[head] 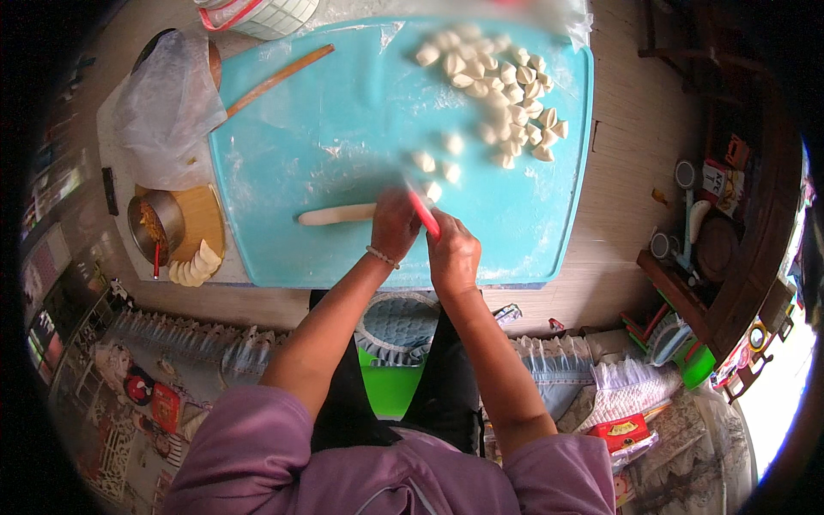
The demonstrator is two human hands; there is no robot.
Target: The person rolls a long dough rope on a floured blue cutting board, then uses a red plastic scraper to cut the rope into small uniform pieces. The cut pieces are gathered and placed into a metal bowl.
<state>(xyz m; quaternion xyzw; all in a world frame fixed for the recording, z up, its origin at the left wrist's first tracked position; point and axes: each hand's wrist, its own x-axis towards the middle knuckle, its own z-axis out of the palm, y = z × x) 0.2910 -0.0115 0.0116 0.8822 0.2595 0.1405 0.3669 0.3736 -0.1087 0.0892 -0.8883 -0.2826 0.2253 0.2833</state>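
My left hand rests on the right end of a rolled rope of dough, which lies on a turquoise board. In my right hand is a knife with a red handle; its blurred blade points away from me, close beside the fingers of my left hand. A cut dough piece sits just right of the blade. A little farther off lie a few more loose pieces. Many cut dough pieces cover the board's far right part, some blurred by a smear in the view.
A wooden rolling pin lies at the board's far left. Beside the board are a plastic bag, a metal bowl of filling with a red-handled utensil, and several folded dumplings on a round wooden board. A basket stands behind.
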